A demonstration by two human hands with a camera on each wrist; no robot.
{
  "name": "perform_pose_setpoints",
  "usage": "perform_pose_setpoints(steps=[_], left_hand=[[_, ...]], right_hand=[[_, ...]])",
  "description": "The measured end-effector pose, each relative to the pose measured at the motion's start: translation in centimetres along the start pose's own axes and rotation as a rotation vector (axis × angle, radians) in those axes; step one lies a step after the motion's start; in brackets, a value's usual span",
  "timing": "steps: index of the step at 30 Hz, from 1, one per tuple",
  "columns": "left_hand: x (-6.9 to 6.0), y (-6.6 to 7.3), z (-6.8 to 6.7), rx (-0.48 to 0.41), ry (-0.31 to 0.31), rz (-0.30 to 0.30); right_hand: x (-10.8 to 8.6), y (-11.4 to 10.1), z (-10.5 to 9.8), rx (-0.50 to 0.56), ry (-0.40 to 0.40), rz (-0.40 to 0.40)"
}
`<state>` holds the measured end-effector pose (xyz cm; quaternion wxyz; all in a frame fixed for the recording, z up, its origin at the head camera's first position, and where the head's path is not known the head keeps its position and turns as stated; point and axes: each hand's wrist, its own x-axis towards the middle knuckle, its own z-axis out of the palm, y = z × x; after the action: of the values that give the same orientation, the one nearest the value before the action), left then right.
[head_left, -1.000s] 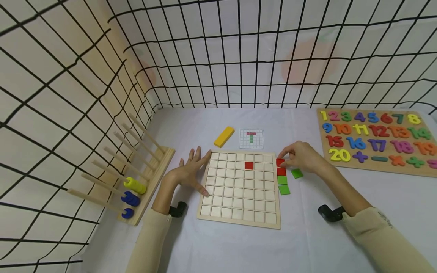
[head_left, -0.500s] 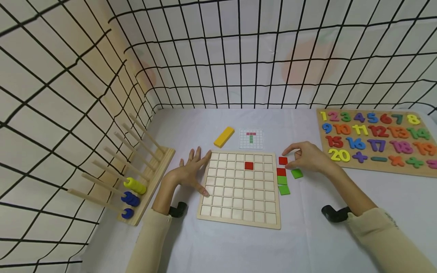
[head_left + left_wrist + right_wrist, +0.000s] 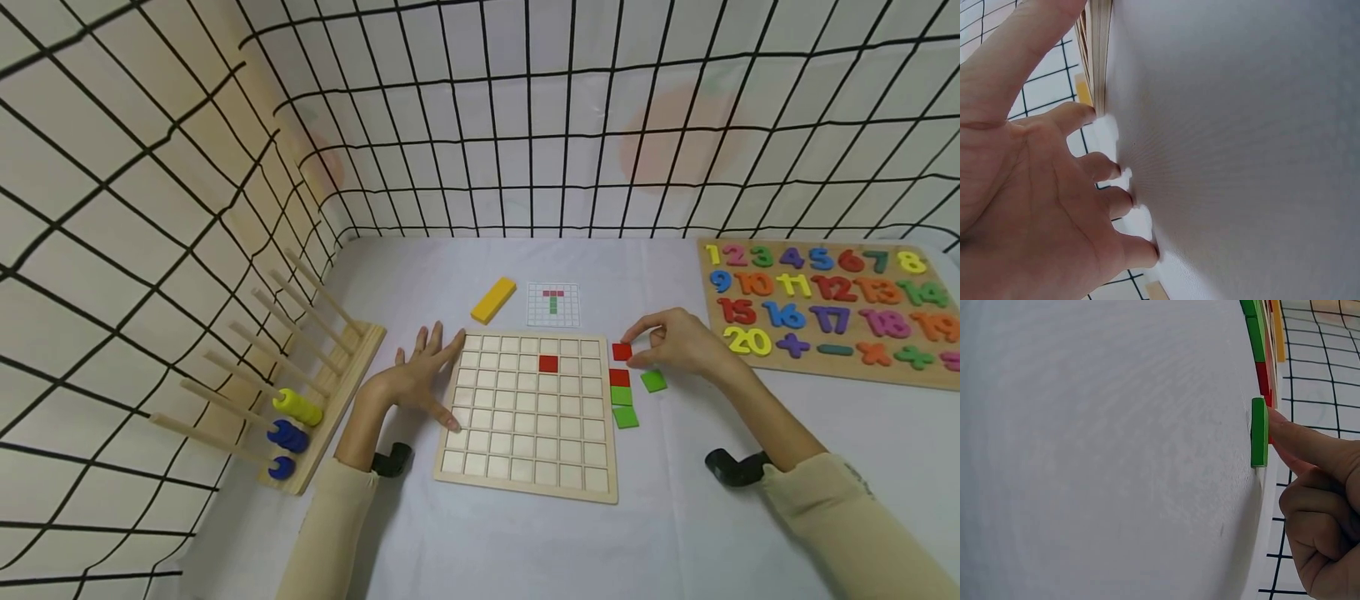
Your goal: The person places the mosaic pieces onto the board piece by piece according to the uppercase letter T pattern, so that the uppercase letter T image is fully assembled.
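A wooden grid board (image 3: 525, 487) lies flat on the white cloth, a red square tile (image 3: 548, 363) in one upper cell. My left hand (image 3: 416, 379) spreads along its left edge, thumb and index finger touching the frame. In the left wrist view its other fingertips rest on the cloth. Beyond the board's upper right edge, my right hand (image 3: 675, 343) pinches another red tile (image 3: 620, 352) between thumb and index finger. Just below are a red tile (image 3: 618, 377) and two green tiles (image 3: 620, 396). A separate green tile (image 3: 1259, 431) partly hides the pinch in the right wrist view.
Behind the board are a yellow block (image 3: 493, 301) and a small printed grid card (image 3: 553, 304) with a red and green T pattern. A peg abacus (image 3: 330, 400) stands left; a number puzzle board (image 3: 825, 317) lies right. Black wire mesh (image 3: 525, 137) rises behind.
My right hand has shifted slightly right, and the red tile at its fingertips now sits apart from the board and the other red tile. My left hand stays in place.
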<state>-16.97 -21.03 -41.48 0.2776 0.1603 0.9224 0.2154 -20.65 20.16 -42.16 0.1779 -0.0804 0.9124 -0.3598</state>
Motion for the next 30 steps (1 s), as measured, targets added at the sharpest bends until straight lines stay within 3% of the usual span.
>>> perform_pose_setpoints(steps=[9,15,30], left_hand=[[-0.1,0.0,-0.1,-0.001,0.002,-0.004],[-0.2,0.0,-0.1,-0.004,0.005,-0.001],[0.0,0.3,0.0,0.000,0.001,-0.003]], right_hand=[[0.2,-0.5,0.1,-0.038,0.032,-0.028],[0.5,-2.9,0.6,-0.016,0.063,-0.089],[1.9,-8.8,5.4,0.112,-0.071,-0.045]])
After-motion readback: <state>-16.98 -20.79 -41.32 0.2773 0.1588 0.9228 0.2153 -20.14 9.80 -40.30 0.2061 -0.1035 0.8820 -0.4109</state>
